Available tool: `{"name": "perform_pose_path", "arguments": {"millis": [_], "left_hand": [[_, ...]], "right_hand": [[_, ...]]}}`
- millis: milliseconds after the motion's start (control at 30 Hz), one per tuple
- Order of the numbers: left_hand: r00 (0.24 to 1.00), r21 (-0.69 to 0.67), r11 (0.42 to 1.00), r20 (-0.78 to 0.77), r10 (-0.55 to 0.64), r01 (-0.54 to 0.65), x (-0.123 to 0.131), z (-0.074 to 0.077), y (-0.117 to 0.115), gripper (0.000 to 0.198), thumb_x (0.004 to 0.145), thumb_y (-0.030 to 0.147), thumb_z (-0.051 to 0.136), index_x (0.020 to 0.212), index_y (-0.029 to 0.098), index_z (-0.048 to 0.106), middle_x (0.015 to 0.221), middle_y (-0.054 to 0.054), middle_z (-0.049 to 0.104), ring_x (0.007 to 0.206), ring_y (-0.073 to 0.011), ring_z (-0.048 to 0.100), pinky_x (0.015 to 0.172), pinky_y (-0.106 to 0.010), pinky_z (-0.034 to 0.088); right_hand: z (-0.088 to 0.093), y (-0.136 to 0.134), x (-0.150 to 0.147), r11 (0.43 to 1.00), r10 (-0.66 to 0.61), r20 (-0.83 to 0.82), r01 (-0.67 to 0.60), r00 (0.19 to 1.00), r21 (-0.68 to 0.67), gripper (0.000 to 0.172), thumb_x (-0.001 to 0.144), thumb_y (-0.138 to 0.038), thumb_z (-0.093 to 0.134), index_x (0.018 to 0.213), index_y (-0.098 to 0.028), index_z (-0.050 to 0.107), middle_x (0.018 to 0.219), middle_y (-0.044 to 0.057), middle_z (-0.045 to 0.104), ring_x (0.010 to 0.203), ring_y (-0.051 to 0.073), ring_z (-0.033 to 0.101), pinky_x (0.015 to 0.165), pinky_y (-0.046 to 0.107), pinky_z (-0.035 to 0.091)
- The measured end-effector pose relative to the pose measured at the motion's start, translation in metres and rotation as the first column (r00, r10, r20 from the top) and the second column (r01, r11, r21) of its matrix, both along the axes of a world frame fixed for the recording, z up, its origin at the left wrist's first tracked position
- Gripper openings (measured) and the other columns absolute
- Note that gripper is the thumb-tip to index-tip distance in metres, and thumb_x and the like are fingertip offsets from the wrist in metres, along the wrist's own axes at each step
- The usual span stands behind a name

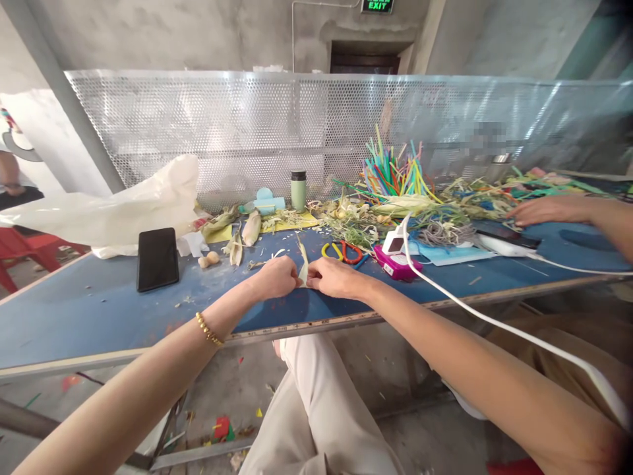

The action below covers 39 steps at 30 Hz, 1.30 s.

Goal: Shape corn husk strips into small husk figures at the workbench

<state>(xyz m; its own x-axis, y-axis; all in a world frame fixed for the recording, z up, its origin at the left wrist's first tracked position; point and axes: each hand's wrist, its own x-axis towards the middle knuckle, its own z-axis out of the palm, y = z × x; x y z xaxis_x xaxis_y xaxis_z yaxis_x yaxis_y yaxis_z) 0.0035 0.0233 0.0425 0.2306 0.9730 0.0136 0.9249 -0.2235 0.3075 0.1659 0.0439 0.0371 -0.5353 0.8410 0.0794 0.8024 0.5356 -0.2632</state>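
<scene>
A pale, pointed corn husk strip [303, 258] stands up between my two hands at the table's front. My left hand [281, 277] pinches its lower end from the left, fingers closed. Closed as well, my right hand [335, 277] grips the same lower end from the right. The fingertips almost meet, and the husk's bottom is partly hidden by them. Just behind my right hand lie pliers with yellow and red handles [350, 252]. Some dried husks [234, 249] and a small corn-shaped husk bundle [252, 228] lie beyond my left hand.
A black phone [157, 259] lies left on the blue table [99, 310]. To the right are a magenta power adapter [395, 264], a white cable [475, 315], and a blue mask [448, 255]. Behind stand a green bottle [298, 191] and colourful pipe cleaners [390, 173]. Another person's hand [554, 210] rests at right.
</scene>
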Motion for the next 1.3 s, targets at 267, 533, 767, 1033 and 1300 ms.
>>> {"name": "perform_pose_path", "arguments": {"millis": [267,533,767,1033,1300], "left_hand": [[0.994,0.026,0.999,0.104,0.037,-0.040,-0.005,-0.006,0.001,0.011,0.075,0.024,0.064,0.067,0.017,0.065,0.060,0.000,0.059,0.063,-0.0136,0.056,0.058,-0.023,0.038],[0.994,-0.066,0.998,0.107,0.021,-0.014,-0.005,-0.003,0.010,0.012,0.068,0.023,0.066,0.060,0.016,0.061,0.053,0.003,0.051,0.056,-0.0121,0.047,0.053,-0.024,0.033],[0.996,-0.154,0.986,0.072,-0.056,0.067,-0.006,0.003,0.023,0.011,0.064,0.023,0.066,0.058,0.014,0.062,0.050,0.004,0.045,0.053,-0.0110,0.040,0.051,-0.025,0.029],[0.985,-0.217,0.968,-0.084,-0.150,0.129,0.000,0.014,0.036,0.011,0.061,0.025,0.067,0.061,0.013,0.065,0.056,0.001,0.052,0.058,-0.0130,0.043,0.057,-0.026,0.036],[0.972,-0.201,0.970,-0.162,-0.172,0.138,0.003,0.013,0.033,0.012,0.064,0.024,0.062,0.067,0.013,0.066,0.058,0.000,0.053,0.057,-0.0125,0.043,0.054,-0.026,0.034]], "right_hand": [[-0.004,0.002,-0.001,1.000,-0.025,-0.018,0.025,1.000,0.018,0.011,0.077,-0.023,0.061,0.081,-0.018,0.070,0.079,0.005,0.072,0.074,0.017,0.063,0.057,0.023,0.033],[0.007,-0.001,-0.001,0.998,0.015,0.003,-0.014,1.000,-0.055,0.013,0.077,-0.020,0.061,0.084,-0.015,0.071,0.079,0.005,0.070,0.072,0.015,0.060,0.057,0.022,0.034],[0.012,0.010,-0.002,0.981,0.077,-0.006,-0.077,0.997,-0.180,0.009,0.073,-0.018,0.062,0.078,-0.015,0.069,0.070,0.001,0.063,0.065,0.013,0.052,0.056,0.022,0.032],[0.001,0.026,0.001,0.972,0.023,-0.178,-0.064,0.984,-0.226,0.015,0.065,-0.020,0.072,0.074,-0.015,0.062,0.064,-0.003,0.055,0.060,0.011,0.047,0.054,0.022,0.031],[-0.013,0.020,0.003,0.984,0.028,-0.294,-0.077,0.955,-0.158,0.005,0.070,-0.012,0.067,0.072,-0.014,0.063,0.064,-0.003,0.057,0.061,0.010,0.050,0.058,0.022,0.033]]}}
